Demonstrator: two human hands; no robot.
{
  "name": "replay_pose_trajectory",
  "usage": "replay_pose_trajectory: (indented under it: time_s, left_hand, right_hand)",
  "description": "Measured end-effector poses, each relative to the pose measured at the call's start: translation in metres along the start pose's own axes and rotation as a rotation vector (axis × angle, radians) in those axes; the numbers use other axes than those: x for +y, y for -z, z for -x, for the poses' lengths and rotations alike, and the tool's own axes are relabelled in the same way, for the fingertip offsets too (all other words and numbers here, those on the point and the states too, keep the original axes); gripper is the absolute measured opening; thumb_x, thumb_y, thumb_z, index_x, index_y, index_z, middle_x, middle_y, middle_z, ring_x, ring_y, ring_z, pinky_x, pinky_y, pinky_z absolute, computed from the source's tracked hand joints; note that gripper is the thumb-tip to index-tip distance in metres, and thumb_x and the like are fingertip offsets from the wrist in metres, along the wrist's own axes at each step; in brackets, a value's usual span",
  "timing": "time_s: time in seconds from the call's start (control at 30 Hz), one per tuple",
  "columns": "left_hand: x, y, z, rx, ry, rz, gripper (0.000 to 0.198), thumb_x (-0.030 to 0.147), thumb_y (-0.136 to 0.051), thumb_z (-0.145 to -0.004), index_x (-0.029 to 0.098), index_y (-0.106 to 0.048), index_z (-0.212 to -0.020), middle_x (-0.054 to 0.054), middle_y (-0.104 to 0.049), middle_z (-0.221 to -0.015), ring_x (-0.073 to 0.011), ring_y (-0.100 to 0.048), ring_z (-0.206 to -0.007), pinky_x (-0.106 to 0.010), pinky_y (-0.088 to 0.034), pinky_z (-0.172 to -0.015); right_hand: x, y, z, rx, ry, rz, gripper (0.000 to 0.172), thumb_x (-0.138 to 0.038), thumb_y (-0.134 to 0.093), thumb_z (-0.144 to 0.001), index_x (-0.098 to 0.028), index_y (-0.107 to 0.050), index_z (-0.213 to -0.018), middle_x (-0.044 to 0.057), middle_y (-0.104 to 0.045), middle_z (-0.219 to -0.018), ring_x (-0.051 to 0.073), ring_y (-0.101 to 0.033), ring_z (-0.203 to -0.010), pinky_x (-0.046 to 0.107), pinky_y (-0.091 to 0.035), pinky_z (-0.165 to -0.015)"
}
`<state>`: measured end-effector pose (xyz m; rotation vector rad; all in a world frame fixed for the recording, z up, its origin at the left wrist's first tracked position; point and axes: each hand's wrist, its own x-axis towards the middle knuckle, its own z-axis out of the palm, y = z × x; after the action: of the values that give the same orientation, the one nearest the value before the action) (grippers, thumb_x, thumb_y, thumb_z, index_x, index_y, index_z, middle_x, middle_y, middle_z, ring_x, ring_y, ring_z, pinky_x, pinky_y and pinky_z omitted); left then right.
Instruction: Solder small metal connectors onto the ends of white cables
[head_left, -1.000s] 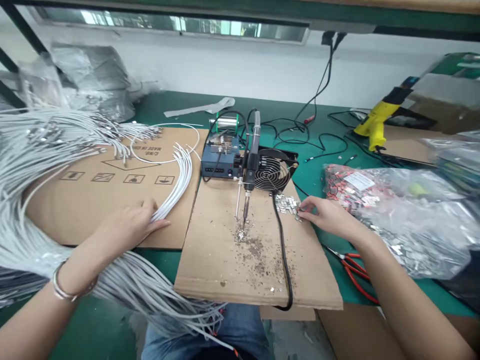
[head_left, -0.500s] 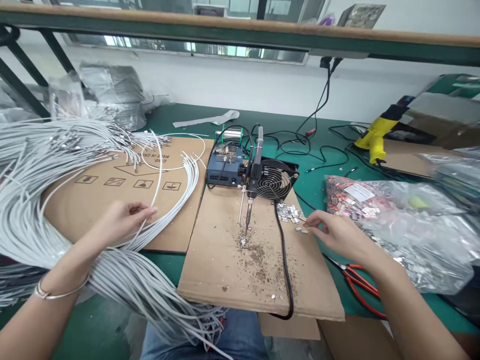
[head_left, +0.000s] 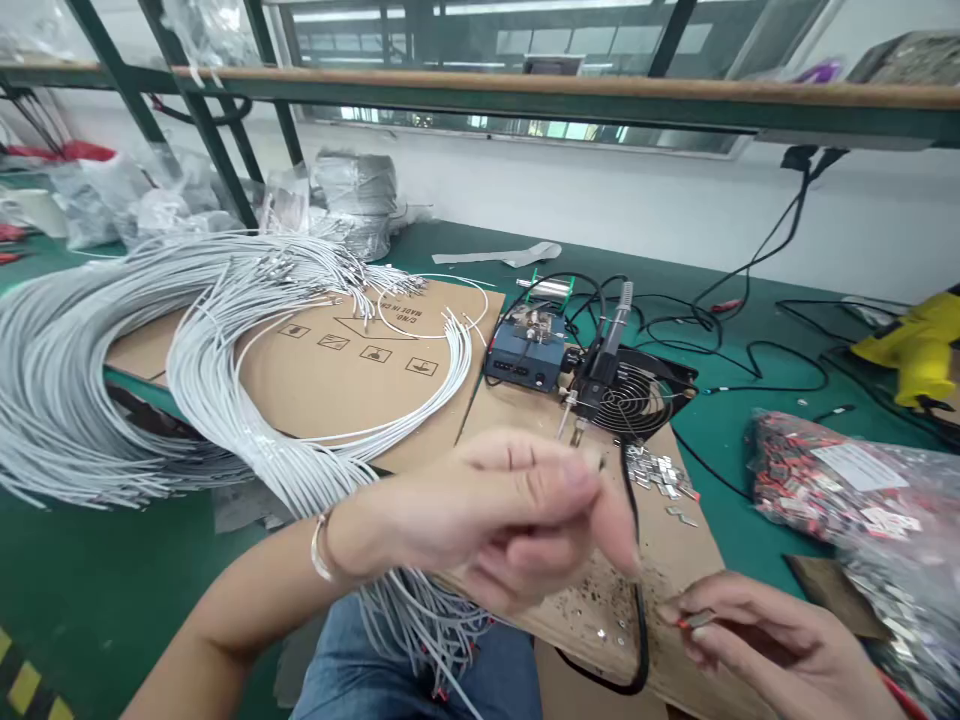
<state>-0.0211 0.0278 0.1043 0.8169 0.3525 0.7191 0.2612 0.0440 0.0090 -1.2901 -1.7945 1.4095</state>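
Note:
My left hand [head_left: 517, 520] is raised close to the camera over the cardboard, in front of the soldering iron [head_left: 604, 370]. Its fingers are curled in a pinch and blurred; what they hold, if anything, I cannot make out. Lower right, my right hand [head_left: 780, 645] pinches a small metal connector piece [head_left: 701, 619] with a red end. Loose metal connector pieces [head_left: 652, 470] lie on the cardboard [head_left: 694, 545] beyond it. A thick bundle of white cables [head_left: 277, 465] runs left of my left hand and down over my lap.
Behind the iron stand a blue soldering station [head_left: 525, 350], a solder spool [head_left: 545, 289] and a black fan [head_left: 637, 395]. Plastic bags of connectors [head_left: 825, 475] lie at right, near a yellow tool [head_left: 915, 350]. A black cord [head_left: 639, 620] crosses the cardboard.
My left hand has left the cable strand it held and moved right, nearer the camera. My right hand has come back from the connector pile with a piece. The view has swung left.

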Motion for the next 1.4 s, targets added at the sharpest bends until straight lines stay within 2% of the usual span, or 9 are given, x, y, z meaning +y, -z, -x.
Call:
replay_pose_trajectory:
  time_s: [0.13, 0.27, 0.43, 0.83, 0.97, 1.1, 1.17, 1.27, 1.4]
  left_hand:
    - [-0.061, 0.013, 0.002, 0.237, 0.208, 0.057, 0.035, 0.045, -0.068, -0.071, 0.016, -0.056, -0.086, 0.002, -0.063, -0.055, -0.0034, -0.037, -0.030, -0.013, -0.020, -0.026]
    - [-0.093, 0.030, 0.006, 0.468, 0.195, -0.071, 0.032, 0.039, -0.072, -0.069, 0.015, -0.051, -0.074, 0.000, -0.066, -0.060, -0.0011, -0.040, -0.034, -0.010, -0.028, -0.030]
    - [-0.092, 0.029, 0.011, 0.519, 0.220, -0.205, 0.029, 0.035, -0.074, -0.065, 0.014, -0.055, -0.072, 0.004, -0.060, -0.055, -0.0056, -0.051, -0.040, -0.016, -0.044, -0.039]
    - [-0.095, 0.027, 0.016, 0.505, 0.170, -0.608, 0.015, 0.026, -0.065, -0.073, 0.016, -0.059, -0.064, 0.006, -0.048, -0.052, -0.0058, -0.044, -0.043, -0.015, -0.034, -0.040]
    - [-0.093, 0.025, 0.015, 0.462, 0.092, -0.502, 0.017, 0.030, -0.064, -0.075, 0.017, -0.059, -0.065, 0.007, -0.046, -0.049, -0.0055, -0.040, -0.039, -0.016, -0.029, -0.037]
    - [-0.090, 0.024, 0.019, 0.516, 0.104, -0.411, 0.023, 0.036, -0.069, -0.071, 0.017, -0.058, -0.064, 0.008, -0.045, -0.043, -0.0050, -0.037, -0.034, -0.016, -0.025, -0.032]
    - [-0.091, 0.025, 0.021, 0.557, 0.130, -0.381, 0.026, 0.040, -0.070, -0.069, 0.018, -0.057, -0.065, 0.008, -0.045, -0.041, -0.0052, -0.036, -0.032, -0.016, -0.024, -0.030]
    - [-0.095, 0.028, 0.020, 0.558, 0.098, -0.406, 0.026, 0.042, -0.069, -0.070, 0.019, -0.056, -0.065, 0.008, -0.044, -0.040, -0.0061, -0.036, -0.031, -0.016, -0.026, -0.030]
    - [-0.099, 0.030, 0.017, 0.573, -0.061, -0.707, 0.015, 0.030, -0.065, -0.075, 0.019, -0.061, -0.065, 0.004, -0.052, -0.052, -0.0088, -0.046, -0.043, -0.019, -0.035, -0.039]
  right_hand:
    - [-0.013, -0.028, 0.004, 0.006, 0.141, -0.072, 0.014, -0.030, -0.068, -0.072, -0.020, -0.069, -0.063, 0.007, -0.063, -0.070, 0.020, -0.059, -0.065, 0.027, -0.049, -0.056]
    - [-0.018, -0.062, 0.002, 0.047, 0.027, -0.122, 0.015, -0.028, -0.065, -0.075, -0.017, -0.061, -0.065, -0.002, -0.048, -0.054, 0.011, -0.043, -0.050, 0.021, -0.036, -0.045]
    - [-0.021, -0.087, -0.003, -0.058, 0.022, -0.142, 0.016, -0.031, -0.062, -0.078, -0.016, -0.062, -0.071, -0.002, -0.051, -0.057, 0.010, -0.042, -0.053, 0.022, -0.033, -0.049]
    - [-0.031, -0.094, -0.006, -0.106, 0.039, -0.340, 0.019, -0.026, -0.070, -0.070, -0.016, -0.057, -0.061, -0.006, -0.044, -0.047, 0.007, -0.035, -0.044, 0.019, -0.026, -0.040]
    - [-0.030, -0.099, -0.012, 0.004, 0.047, -0.626, 0.025, -0.029, -0.073, -0.066, -0.017, -0.054, -0.056, -0.004, -0.049, -0.046, 0.006, -0.036, -0.038, 0.019, -0.026, -0.038]
    - [-0.027, -0.090, -0.017, 0.291, 0.135, -0.853, 0.030, -0.032, -0.072, -0.068, -0.018, -0.052, -0.052, -0.007, -0.044, -0.042, 0.004, -0.030, -0.035, 0.017, -0.022, -0.035]
    - [-0.026, -0.088, -0.015, 0.296, 0.127, -0.720, 0.024, -0.028, -0.071, -0.070, -0.018, -0.056, -0.054, -0.006, -0.047, -0.045, 0.005, -0.035, -0.040, 0.018, -0.025, -0.038]
    - [-0.028, -0.094, -0.009, 0.093, 0.056, -0.420, 0.007, -0.023, -0.069, -0.072, -0.017, -0.067, -0.068, -0.004, -0.048, -0.049, 0.007, -0.039, -0.045, 0.020, -0.029, -0.042]
    - [-0.033, -0.101, -0.005, 0.066, 0.092, -0.302, 0.009, -0.025, -0.068, -0.072, -0.016, -0.070, -0.074, -0.004, -0.044, -0.047, 0.009, -0.038, -0.046, 0.021, -0.029, -0.042]
